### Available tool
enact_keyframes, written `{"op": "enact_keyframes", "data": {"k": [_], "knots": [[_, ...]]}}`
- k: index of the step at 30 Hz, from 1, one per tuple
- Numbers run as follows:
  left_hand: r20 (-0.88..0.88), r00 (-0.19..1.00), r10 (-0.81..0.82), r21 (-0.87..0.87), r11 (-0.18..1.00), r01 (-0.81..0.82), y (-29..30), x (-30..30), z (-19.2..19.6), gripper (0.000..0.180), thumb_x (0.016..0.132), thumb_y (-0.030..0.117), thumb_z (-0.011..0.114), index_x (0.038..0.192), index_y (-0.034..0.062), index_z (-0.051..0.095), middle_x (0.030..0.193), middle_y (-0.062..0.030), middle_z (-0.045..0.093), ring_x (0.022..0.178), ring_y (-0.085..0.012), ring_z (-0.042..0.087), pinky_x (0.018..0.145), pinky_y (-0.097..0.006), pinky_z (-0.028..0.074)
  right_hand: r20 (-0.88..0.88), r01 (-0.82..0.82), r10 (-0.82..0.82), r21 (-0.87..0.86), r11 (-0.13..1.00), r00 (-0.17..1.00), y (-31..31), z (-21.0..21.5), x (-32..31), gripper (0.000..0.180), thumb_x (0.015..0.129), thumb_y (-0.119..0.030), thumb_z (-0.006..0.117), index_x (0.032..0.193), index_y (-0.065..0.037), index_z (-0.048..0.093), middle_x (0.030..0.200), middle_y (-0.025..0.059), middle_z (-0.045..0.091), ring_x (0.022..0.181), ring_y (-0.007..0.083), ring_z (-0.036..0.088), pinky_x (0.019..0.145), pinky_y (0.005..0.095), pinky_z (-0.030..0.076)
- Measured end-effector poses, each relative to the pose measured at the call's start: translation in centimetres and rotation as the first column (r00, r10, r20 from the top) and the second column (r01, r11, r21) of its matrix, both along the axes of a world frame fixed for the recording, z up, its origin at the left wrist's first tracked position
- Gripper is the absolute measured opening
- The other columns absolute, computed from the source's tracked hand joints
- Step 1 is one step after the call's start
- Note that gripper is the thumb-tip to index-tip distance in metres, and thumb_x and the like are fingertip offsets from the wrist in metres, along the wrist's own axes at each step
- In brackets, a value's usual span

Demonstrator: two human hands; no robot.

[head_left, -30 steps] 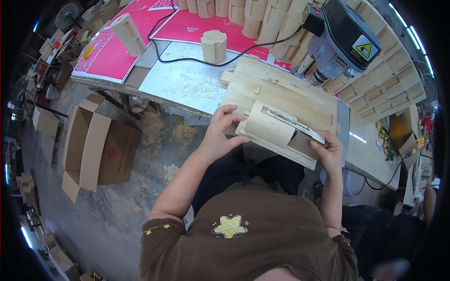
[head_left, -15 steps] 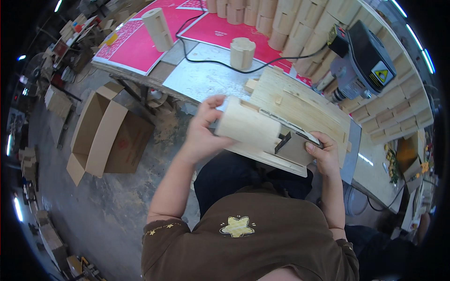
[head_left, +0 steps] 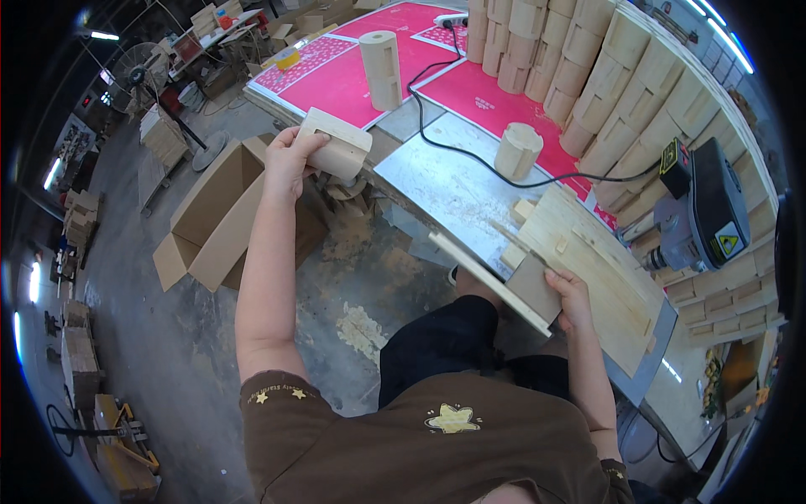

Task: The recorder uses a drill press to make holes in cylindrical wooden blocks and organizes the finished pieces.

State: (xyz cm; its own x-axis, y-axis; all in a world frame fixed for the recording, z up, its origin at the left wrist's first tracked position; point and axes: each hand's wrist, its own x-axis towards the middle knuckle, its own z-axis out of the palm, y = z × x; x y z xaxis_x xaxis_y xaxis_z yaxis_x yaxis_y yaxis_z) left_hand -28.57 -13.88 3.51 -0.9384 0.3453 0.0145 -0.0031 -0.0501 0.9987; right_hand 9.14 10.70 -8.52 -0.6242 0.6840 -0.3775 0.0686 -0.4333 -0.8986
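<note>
My left hand (head_left: 290, 161) reaches out to the far left, its fingers closed around a pale wooden cylinder (head_left: 344, 144) with a groove in its side. The cylinder is held tilted, above the table's left edge and near the open cardboard box. At the front of the workbench, my right hand (head_left: 573, 296) grips the edge of a grey-brown flat panel (head_left: 534, 290). A long wooden strip (head_left: 487, 281) runs along the panel's near side. Beside that hand lies a wide wooden board (head_left: 600, 273) with small blocks fixed on it.
Two stacked wooden cylinders (head_left: 382, 74) and a single notched one (head_left: 519, 151) stand on the table. A black cable (head_left: 470, 151) crosses to a motorised tool (head_left: 709, 210). Cylinders are piled at right (head_left: 613, 76). An open cardboard box (head_left: 222, 210) sits on the floor.
My left hand has carried the wooden cylinder off the panel, out to the left and away from me. My right hand still holds the panel. The whole view has shifted leftward.
</note>
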Motion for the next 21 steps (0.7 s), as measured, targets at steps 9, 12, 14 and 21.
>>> {"op": "enact_keyframes", "data": {"k": [9,12,14,21], "knots": [[-0.400,0.907,0.129,-0.158,0.966,-0.207,7.7,-10.7,5.5,0.045,0.058,0.007,0.075,0.100,-0.0005,0.061,0.096,-0.0124,0.062,0.084,-0.0205,0.061,0.073,-0.030,0.048,0.074,-0.079,0.070,0.123,0.989,0.995,0.5,-0.8,-1.6,0.021,0.076,-0.010,0.069,0.093,0.003,0.063,0.083,0.0061,0.063,0.072,0.0108,0.057,0.067,0.0232,0.045],[-0.569,0.815,0.107,-0.220,0.935,-0.277,12.3,-15.0,6.9,0.043,0.059,0.010,0.074,0.100,0.0074,0.059,0.087,-0.0076,0.062,0.074,-0.0183,0.059,0.059,-0.033,0.047,0.097,-0.090,0.076,0.149,0.985,0.992,0.3,-1.1,-1.2,0.023,0.076,-0.009,0.070,0.094,0.003,0.063,0.084,0.0060,0.063,0.074,0.0100,0.057,0.067,0.0229,0.045],[-0.673,0.735,0.087,-0.269,0.896,-0.352,15.3,-17.2,7.6,0.043,0.058,0.011,0.074,0.098,0.0067,0.059,0.089,-0.0092,0.062,0.077,-0.0192,0.060,0.064,-0.033,0.048,0.131,-0.120,0.099,0.166,0.979,0.986,0.0,-0.8,-1.2,0.023,0.075,-0.008,0.071,0.094,0.002,0.063,0.085,0.0047,0.063,0.075,0.0092,0.056,0.067,0.0228,0.045],[-0.705,0.709,0.014,-0.418,0.800,-0.431,22.1,-24.5,8.2,0.048,0.051,0.018,0.078,0.097,0.0100,0.065,0.099,-0.0132,0.065,0.094,-0.0257,0.061,0.085,-0.033,0.047,0.135,-0.144,0.117,0.212,0.967,0.984,-0.2,-1.1,-1.1,0.023,0.075,-0.011,0.072,0.094,0.001,0.064,0.084,0.0026,0.064,0.076,0.0082,0.056,0.070,0.0222,0.045]]}}
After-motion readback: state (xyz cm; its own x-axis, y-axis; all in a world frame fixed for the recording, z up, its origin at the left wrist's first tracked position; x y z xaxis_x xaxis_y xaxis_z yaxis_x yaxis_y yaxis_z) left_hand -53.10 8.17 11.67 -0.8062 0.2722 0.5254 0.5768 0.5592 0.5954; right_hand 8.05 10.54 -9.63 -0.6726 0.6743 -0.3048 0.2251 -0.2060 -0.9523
